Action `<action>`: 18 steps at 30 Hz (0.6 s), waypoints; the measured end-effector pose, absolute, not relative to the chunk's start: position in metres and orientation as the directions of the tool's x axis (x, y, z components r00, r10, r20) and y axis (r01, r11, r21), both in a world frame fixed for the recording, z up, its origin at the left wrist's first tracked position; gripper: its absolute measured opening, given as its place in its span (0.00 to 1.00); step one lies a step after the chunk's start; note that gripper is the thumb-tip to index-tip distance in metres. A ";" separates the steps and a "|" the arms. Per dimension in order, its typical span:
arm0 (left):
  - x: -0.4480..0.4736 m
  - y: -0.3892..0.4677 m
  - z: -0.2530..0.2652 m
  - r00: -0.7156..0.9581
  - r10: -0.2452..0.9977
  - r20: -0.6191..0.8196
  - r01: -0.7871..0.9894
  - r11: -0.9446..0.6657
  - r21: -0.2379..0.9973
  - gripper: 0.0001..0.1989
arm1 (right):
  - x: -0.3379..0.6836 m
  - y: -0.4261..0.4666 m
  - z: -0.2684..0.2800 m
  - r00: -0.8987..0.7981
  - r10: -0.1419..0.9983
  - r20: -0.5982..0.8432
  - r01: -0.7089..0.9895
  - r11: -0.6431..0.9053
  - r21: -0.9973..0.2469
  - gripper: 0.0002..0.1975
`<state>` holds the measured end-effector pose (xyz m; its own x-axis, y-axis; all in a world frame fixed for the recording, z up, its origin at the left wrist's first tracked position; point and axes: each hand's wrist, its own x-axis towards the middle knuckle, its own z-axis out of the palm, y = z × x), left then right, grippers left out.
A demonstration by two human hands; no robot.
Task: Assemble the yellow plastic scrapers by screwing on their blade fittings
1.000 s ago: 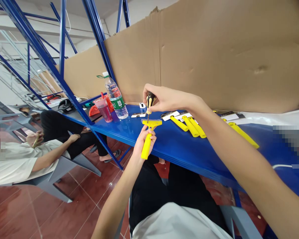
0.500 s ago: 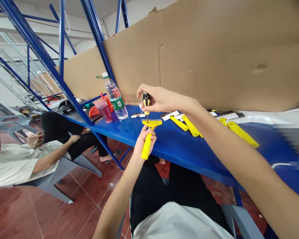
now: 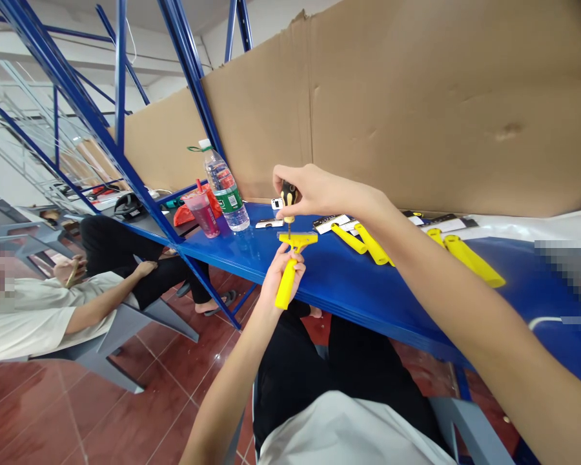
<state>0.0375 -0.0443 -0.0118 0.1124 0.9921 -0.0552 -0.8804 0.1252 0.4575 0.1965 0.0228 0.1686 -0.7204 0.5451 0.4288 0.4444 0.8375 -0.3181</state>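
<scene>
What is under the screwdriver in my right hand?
Under the screwdriver is the head of a yellow T-shaped tool. The left hand covers part of its neck; whatever meets the tip is too small to tell.

At centre, the right hand (image 3: 314, 187) hides part of the screwdriver (image 3: 289, 192); whether its tip meets a screw in the yellow scraper (image 3: 285, 289) is too small to tell. Towards three o'clock, the right forearm (image 3: 430, 278) hides part of some yellow handles (image 3: 370, 244). At nine o'clock, the edge cuts off a seated person (image 3: 24, 320), face pixelated.

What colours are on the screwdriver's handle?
The handle is black and pale yellow; the head view, the only one, shows it.
</scene>
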 end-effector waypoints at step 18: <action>0.035 -0.044 -0.013 0.098 0.993 -0.060 -0.888 0.114 0.445 0.27 | 0.207 0.033 0.165 -0.738 0.543 0.401 0.367 0.822 -0.435 0.22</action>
